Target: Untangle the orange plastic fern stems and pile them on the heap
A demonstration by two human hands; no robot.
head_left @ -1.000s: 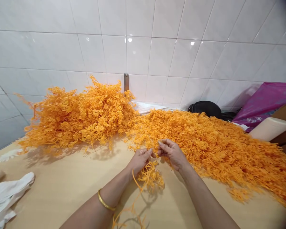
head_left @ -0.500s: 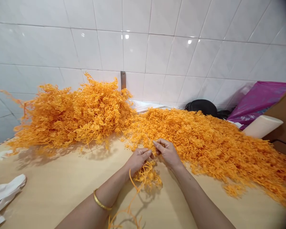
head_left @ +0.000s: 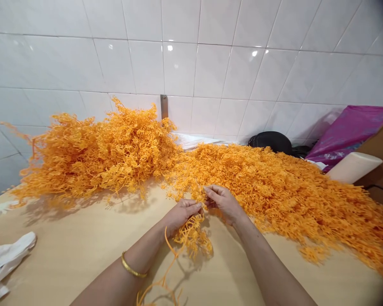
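Observation:
My left hand [head_left: 182, 216] is closed on a branching orange artificial plant sprig [head_left: 194, 240], whose bare stem trails down toward the near table edge. A gold bangle [head_left: 132, 267] circles my left wrist. Just to the right, my right hand [head_left: 222, 204] has its thumb and fingertips pinched together beside the sprig's upper end. Whatever lies between those fingertips is too small to make out. Right behind both hands spreads a low heap of loose orange pieces [head_left: 274, 191].
A taller pile of orange sprigs [head_left: 108, 153] stands at the left against the tiled wall [head_left: 210, 72]. White cloth [head_left: 9, 259] lies at the left edge. Behind the heap are a black case [head_left: 271, 142], a pale roll [head_left: 354, 168] and a purple bag [head_left: 351, 131].
My left hand has shifted slightly left with the sprig, whose stem has swung left too. My right hand stays nearly in place, so the gap between the hands is a little wider.

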